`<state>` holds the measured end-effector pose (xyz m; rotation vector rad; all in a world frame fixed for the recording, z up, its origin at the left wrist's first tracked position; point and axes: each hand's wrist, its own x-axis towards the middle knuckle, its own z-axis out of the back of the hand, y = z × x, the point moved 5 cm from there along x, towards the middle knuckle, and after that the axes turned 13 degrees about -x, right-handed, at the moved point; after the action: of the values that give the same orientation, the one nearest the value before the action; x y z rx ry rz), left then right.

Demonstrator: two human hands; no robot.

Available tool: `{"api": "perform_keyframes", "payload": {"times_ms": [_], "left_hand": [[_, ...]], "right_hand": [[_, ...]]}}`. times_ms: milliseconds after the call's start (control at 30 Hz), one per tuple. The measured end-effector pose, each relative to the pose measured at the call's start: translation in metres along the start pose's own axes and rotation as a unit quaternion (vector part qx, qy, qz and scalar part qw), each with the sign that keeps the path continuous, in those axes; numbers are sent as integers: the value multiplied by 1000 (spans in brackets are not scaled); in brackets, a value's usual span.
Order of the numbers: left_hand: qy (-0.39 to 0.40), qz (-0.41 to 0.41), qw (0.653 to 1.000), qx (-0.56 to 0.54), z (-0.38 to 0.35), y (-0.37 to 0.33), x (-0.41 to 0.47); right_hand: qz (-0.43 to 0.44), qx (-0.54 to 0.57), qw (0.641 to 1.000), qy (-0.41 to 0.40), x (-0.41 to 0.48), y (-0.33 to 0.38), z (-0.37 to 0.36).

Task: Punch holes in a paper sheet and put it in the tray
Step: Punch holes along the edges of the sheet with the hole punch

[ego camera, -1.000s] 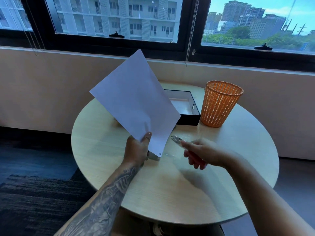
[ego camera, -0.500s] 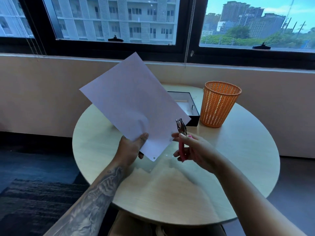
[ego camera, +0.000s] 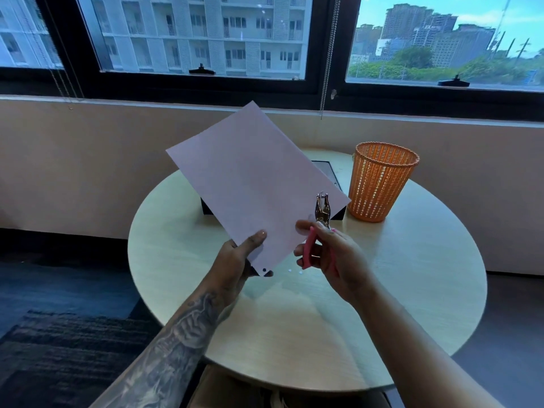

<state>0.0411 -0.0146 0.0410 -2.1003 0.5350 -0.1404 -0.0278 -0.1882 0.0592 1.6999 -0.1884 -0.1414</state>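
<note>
paper sheet (ego camera: 253, 184) between hands, left pinching corner

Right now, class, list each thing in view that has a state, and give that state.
Paper sheet, held up tilted, one hole near its lower corner.
Left hand, pinches the sheet's lower edge.
Hole punch, head up, by the sheet's right edge.
Right hand, grips the punch's pink handles.
Tray, on the table, partly hidden behind the sheet.
Orange basket, upright beside the tray.
Punched dots, lying on the table.
</note>
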Motion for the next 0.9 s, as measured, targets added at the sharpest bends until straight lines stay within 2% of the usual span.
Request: {"api": "perform_keyframes", "payload": {"times_ms": [200,267,333,433,533,633,767,900], "left_hand": [[11,13,994,-111,-16,27,-19],[-5,-18,996,-88,-21,33,-20],[-66,-39,995,-61,-23,37,-21],[-154,-46,986,-33,-20,38,-19],[-192,-41,980,12,-15,40,-16],[-207,-35,976,57,-10,42,-16],[-186,-9,974,126,-7,44,-18],[-192,-2,972,135,-8,45,-18]], "right_hand": [[26,28,999,-30,2,0,-6],[21,32,999,-27,3,-1,-13],[8,27,999,-19,2,-4,-21],[-8,19,1000,0,1,-7,-31],[-24,22,999,11,1,-13,-35],[-33,-6,999,17,0,-17,-32],[-33,-47,998,22,-4,-18,-21],[-40,-59,997,29,-4,-17,-15]]}}
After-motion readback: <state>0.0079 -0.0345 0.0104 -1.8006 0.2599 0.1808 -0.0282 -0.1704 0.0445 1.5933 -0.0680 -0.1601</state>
